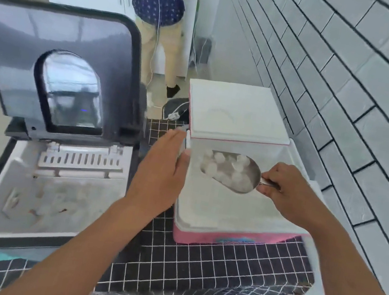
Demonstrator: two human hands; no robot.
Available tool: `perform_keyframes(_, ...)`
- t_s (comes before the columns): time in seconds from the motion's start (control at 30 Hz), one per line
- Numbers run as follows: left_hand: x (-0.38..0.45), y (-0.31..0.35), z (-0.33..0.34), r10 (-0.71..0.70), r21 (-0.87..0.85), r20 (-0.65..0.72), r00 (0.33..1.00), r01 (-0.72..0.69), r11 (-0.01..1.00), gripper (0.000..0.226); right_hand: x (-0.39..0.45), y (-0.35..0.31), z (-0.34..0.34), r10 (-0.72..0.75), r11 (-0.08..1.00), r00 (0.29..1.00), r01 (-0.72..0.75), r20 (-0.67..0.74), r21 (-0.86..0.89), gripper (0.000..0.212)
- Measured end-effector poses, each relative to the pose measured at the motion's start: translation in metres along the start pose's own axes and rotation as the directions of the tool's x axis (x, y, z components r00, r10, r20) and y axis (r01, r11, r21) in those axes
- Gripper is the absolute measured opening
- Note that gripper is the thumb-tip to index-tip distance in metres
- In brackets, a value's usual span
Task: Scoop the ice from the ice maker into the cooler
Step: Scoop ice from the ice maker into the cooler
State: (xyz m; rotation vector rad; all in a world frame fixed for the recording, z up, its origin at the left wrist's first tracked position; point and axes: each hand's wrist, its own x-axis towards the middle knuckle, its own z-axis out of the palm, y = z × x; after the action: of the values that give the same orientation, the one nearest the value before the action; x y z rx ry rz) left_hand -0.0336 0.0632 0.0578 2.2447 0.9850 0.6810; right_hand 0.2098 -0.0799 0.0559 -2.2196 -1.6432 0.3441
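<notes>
We see the right hand pinching the thin metal handle of a steel scoop, fingers curled round it. The scoop bowl is rounded, shiny, heaped with ice — small whitish rounded lumps. It hangs over the open cooler, just above the white, matte foam-like inside.

The left hand is flat and wide, fingers straight, palm against the cooler's left wall near its rim; the thumb lies over the edge. It holds nothing.

The cooler is a boxy shape, pink outside, white inside, with a blue label on the front. Its lid is a white slab with a pink edge, lying across the far half of the opening.

The ice maker sits to the left, apart from the cooler — dark grey shell, pale plastic basin with a slotted grille at the back. A few blurred clear lumps lie in the basin. Its hinged cover stands upright, glossy, with an arched window.

Both sit on a black cloth with a white grid. A white brick-tile wall runs on the right.
</notes>
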Motion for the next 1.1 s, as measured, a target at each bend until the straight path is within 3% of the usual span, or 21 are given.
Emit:
perform_keyframes(0.07,0.008,0.007,0.023,-0.015,0.005,0.092,0.996,0.014,1.000,0.046,0.000,0.029,0.003,0.045,0.998,0.999,-0.045,0.005,-0.033,0.038)
perform_keyframes(0.13,0.014,0.006,0.047,-0.060,0.106,0.129,0.990,0.047,0.993,0.049,0.004,0.055,0.011,0.094,0.989,0.996,-0.094,-0.002,-0.111,0.012)
perform_keyframes(0.23,0.013,-0.001,0.076,-0.192,0.250,0.102,0.976,0.162,0.955,0.061,0.012,0.081,0.029,0.175,0.935,0.984,-0.152,0.044,-0.320,0.022)
perform_keyframes(0.3,0.009,-0.004,0.088,-0.256,0.230,0.083,0.963,0.232,0.945,0.068,0.018,0.090,0.038,0.207,0.875,0.976,-0.150,0.075,-0.461,0.024)
perform_keyframes(0.4,0.005,-0.012,0.100,-0.227,0.275,0.045,0.973,0.207,0.939,0.066,0.027,0.091,0.049,0.231,0.777,0.964,-0.100,0.134,-0.621,0.022)
perform_keyframes(0.53,0.007,-0.017,0.105,-0.218,0.341,0.036,0.975,0.194,0.920,0.069,0.038,0.090,0.060,0.262,0.727,0.946,-0.064,0.190,-0.683,0.024)
perform_keyframes(0.83,0.008,-0.011,0.102,-0.260,0.188,0.030,0.965,0.250,0.950,0.067,0.038,0.089,0.043,0.223,0.780,0.967,-0.100,0.125,-0.618,0.018)
perform_keyframes(0.97,0.009,-0.011,0.087,-0.282,0.130,0.051,0.958,0.273,0.953,0.061,0.035,0.073,0.015,0.235,0.920,0.965,-0.183,0.115,-0.348,0.022)
perform_keyframes(1.1,-0.002,-0.007,0.043,-0.171,-0.031,-0.070,0.983,0.169,0.985,0.057,0.030,0.031,-0.009,0.179,0.981,0.980,-0.172,0.084,-0.085,0.013)
